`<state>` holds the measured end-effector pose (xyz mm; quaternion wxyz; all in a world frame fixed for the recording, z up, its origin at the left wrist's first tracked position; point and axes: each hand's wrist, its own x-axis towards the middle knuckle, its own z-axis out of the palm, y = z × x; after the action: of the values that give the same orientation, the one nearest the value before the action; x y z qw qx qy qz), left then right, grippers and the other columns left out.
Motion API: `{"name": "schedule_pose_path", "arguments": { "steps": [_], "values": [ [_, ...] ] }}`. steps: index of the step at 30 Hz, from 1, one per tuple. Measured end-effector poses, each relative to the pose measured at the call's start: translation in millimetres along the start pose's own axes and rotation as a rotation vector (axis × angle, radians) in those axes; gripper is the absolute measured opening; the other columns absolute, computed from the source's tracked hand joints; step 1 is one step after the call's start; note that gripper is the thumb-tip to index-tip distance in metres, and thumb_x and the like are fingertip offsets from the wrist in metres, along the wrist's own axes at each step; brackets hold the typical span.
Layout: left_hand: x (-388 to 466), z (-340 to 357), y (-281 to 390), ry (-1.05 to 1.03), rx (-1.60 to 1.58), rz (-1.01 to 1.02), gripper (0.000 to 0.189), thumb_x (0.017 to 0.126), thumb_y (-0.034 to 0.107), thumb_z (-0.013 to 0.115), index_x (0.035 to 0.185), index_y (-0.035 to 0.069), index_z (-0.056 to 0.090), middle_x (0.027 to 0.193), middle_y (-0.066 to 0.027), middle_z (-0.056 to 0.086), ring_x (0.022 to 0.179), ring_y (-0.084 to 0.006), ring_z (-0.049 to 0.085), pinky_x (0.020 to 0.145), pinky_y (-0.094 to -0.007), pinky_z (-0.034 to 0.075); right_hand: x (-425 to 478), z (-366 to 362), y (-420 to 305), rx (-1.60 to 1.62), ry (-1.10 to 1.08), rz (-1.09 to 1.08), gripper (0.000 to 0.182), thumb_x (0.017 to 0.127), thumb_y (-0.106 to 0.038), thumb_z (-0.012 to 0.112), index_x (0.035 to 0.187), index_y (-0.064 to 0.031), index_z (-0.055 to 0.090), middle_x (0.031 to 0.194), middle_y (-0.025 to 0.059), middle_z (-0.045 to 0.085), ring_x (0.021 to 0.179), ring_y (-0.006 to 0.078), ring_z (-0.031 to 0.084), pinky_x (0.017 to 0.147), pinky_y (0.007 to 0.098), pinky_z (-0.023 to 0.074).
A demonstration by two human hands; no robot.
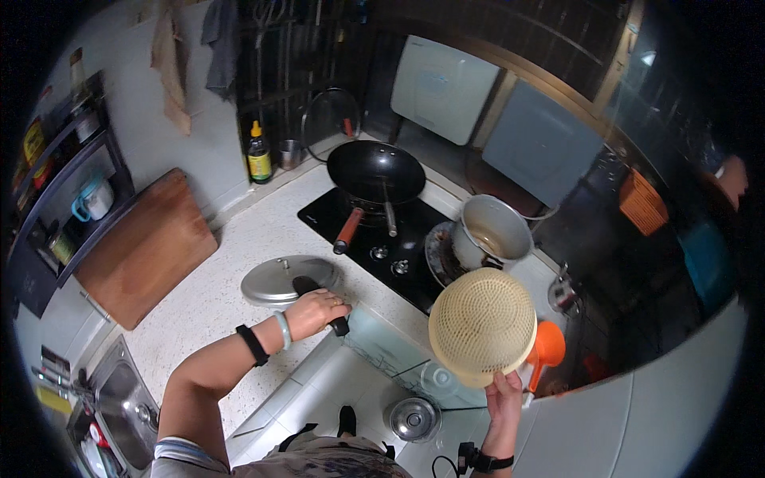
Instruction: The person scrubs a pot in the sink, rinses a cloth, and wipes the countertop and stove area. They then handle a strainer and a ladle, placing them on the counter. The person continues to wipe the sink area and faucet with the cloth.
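Note:
My left hand [317, 312] is closed around the black handle [306, 285] of a round silver metal lid [281, 279], which looks like a pressure cooker lid. That lid is at the counter's front edge; whether it rests there or is slightly lifted, I cannot tell. In my right hand [505, 394] is a pale yellow plastic colander [484, 319], pinched at its near rim and tilted in front of the hob. Just beyond it, a grey metal pot [495, 230] stands on the right burner, with a little brownish liquid inside.
A black wok [375, 167] with a metal-handled utensil [388, 212] sits on the black gas hob [320, 212]. An orange scoop [547, 346] lies right of the colander. The wooden cutting board [149, 245] leans against the left wall, behind the sink [122, 412].

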<state>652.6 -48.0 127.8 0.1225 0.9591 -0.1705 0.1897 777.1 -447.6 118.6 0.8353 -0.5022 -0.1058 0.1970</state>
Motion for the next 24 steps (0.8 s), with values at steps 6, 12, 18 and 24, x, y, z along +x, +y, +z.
{"name": "schedule_pose_path", "arguments": {
  "steps": [6,12,18,24],
  "values": [
    [2,29,-34,-0.033,0.110,0.018,0.009,0.073,0.010,0.049,0.082,0.009,0.051,0.082,-0.0050,0.057,0.085,-0.0205,0.056,0.078,-0.0296,0.040,25,3,22,-0.152,0.010,0.164,0.017,0.078,-0.004,0.058,0.095,-0.0007,0.059,0.079,0.0045,0.062,0.055,0.0086,0.049,0.049,0.0206,0.0379],
    [-21,30,-65,-0.214,0.265,0.046,0.010,0.074,0.009,0.048,0.084,0.011,0.050,0.087,-0.0037,0.057,0.091,-0.0183,0.054,0.086,-0.0316,0.034,38,22,52,-0.229,-0.095,0.282,0.018,0.078,-0.007,0.060,0.095,-0.0002,0.060,0.078,0.0041,0.062,0.057,0.0074,0.048,0.050,0.0207,0.0379],
    [-50,36,-112,-0.321,0.329,0.001,0.018,0.076,0.008,0.047,0.094,0.012,0.050,0.097,-0.0028,0.056,0.102,-0.0168,0.049,0.101,-0.0431,0.023,33,76,71,-0.263,-0.059,0.343,0.014,0.081,-0.005,0.054,0.093,0.0009,0.058,0.079,0.0048,0.061,0.054,0.0060,0.042,0.046,0.0190,0.0299],
    [-54,48,-163,-0.289,0.464,-0.061,0.018,0.073,0.011,0.051,0.091,0.016,0.052,0.091,0.0007,0.057,0.096,-0.0151,0.050,0.094,-0.0429,0.027,32,80,98,-0.276,-0.075,0.375,0.015,0.080,-0.005,0.055,0.093,0.0017,0.058,0.078,0.0055,0.061,0.054,0.0064,0.043,0.048,0.0191,0.0312]
  ]
}}
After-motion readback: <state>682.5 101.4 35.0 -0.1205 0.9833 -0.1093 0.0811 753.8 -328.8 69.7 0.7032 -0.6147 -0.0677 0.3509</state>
